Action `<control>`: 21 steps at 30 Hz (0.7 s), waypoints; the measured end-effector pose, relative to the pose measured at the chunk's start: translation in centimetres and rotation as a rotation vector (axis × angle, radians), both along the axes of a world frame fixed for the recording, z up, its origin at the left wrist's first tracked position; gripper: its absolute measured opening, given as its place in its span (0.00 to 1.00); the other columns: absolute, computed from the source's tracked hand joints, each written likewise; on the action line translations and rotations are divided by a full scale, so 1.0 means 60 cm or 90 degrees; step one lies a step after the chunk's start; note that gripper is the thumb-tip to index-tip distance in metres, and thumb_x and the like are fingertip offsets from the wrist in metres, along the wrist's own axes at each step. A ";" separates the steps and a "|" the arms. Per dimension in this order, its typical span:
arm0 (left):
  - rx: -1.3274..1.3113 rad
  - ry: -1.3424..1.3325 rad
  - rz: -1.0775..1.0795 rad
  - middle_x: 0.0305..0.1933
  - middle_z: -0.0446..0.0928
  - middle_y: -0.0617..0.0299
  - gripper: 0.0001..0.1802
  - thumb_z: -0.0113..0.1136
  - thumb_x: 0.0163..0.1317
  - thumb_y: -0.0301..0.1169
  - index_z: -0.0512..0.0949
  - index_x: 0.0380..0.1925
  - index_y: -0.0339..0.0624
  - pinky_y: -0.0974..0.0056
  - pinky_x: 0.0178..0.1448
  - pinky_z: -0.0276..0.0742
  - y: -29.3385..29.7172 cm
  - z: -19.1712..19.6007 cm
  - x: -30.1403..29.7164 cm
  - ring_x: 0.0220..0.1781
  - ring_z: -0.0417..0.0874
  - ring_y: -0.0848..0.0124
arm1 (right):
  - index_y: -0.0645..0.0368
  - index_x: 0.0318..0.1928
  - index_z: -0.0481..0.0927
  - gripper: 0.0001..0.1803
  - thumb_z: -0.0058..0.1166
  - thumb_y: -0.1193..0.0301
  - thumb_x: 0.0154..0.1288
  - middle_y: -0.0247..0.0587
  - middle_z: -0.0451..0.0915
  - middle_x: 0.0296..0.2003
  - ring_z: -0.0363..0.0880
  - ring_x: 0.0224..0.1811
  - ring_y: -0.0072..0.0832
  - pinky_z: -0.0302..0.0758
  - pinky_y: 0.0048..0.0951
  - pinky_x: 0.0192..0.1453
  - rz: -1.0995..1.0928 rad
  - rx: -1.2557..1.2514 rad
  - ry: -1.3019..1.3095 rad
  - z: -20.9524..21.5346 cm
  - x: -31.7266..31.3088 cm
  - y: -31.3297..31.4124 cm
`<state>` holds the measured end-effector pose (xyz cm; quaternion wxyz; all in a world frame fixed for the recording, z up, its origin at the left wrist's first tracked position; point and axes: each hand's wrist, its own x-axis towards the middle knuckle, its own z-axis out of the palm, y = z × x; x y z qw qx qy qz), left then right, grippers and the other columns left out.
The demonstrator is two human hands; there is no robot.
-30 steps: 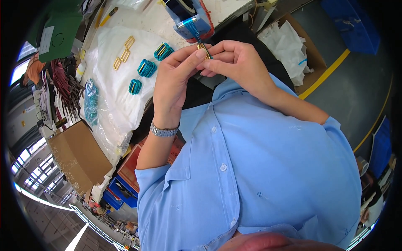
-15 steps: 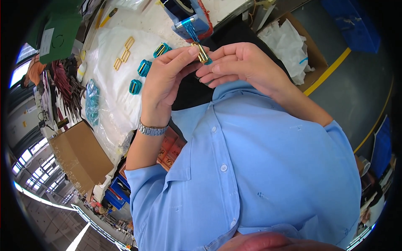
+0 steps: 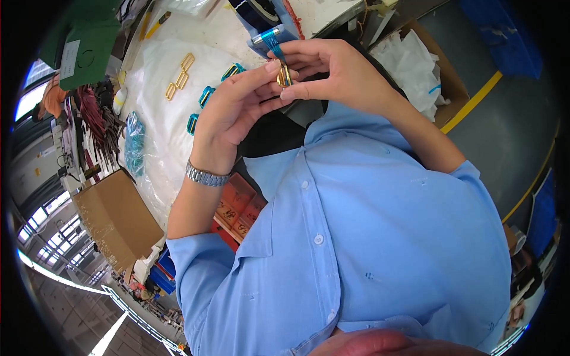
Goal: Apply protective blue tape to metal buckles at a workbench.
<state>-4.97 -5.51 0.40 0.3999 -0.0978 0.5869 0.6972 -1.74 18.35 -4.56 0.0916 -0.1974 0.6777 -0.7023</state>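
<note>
Compared with half a second ago, both hands sit almost in the same place in front of the chest, only the fingers have turned the small piece a little. The left hand (image 3: 228, 115) and the right hand (image 3: 332, 74) meet above the edge of the surface (image 3: 172, 127), and between their fingertips they pinch a small gold buckle (image 3: 284, 76) with a strip of blue film (image 3: 274, 43) that rises from it. Both grips are closed on this buckle, the left from below with thumb and forefinger, the right from the side. On the white sheet of the surface lie other pieces: some bare gold buckles (image 3: 180, 76) and some blue-wrapped buckles (image 3: 206, 96), well apart from the hands. A cardboard box (image 3: 116, 216) stands at the left, lower. I judge that the step in hand is the peeling of the protective blue film from the buckle, and it seems partly done. The next move calls for a firm hold with one hand while the other pulls the strip away cleanly, without dropping the piece.
</note>
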 end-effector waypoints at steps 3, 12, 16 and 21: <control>0.029 -0.053 0.009 0.58 0.89 0.51 0.22 0.65 0.79 0.41 0.82 0.62 0.35 0.47 0.72 0.84 -0.002 -0.007 -0.009 0.59 0.90 0.62 | 0.72 0.72 0.77 0.34 0.74 0.72 0.70 0.47 0.90 0.58 0.89 0.59 0.29 0.84 0.33 0.67 0.049 -0.114 -0.095 -0.001 -0.011 -0.009; 0.045 -0.114 0.030 0.54 0.90 0.56 0.21 0.68 0.78 0.42 0.84 0.60 0.37 0.50 0.69 0.86 -0.003 -0.006 -0.026 0.57 0.91 0.66 | 0.67 0.51 0.87 0.18 0.74 0.66 0.72 0.39 0.93 0.40 0.90 0.44 0.22 0.85 0.27 0.54 -0.092 0.000 0.060 0.003 0.001 -0.029; -0.045 -0.012 0.025 0.51 0.91 0.57 0.20 0.67 0.79 0.43 0.86 0.54 0.35 0.58 0.62 0.89 0.008 -0.003 -0.011 0.51 0.92 0.67 | 0.68 0.51 0.88 0.19 0.74 0.64 0.72 0.41 0.93 0.40 0.91 0.41 0.22 0.85 0.25 0.49 -0.122 -0.019 0.000 0.005 0.000 -0.034; -0.349 0.682 0.068 0.47 0.90 0.55 0.11 0.72 0.71 0.21 0.85 0.51 0.32 0.66 0.52 0.87 0.037 -0.014 0.079 0.42 0.92 0.68 | 0.69 0.53 0.89 0.20 0.74 0.63 0.72 0.42 0.94 0.40 0.91 0.41 0.20 0.85 0.23 0.48 -0.134 -0.065 -0.074 0.013 0.002 -0.037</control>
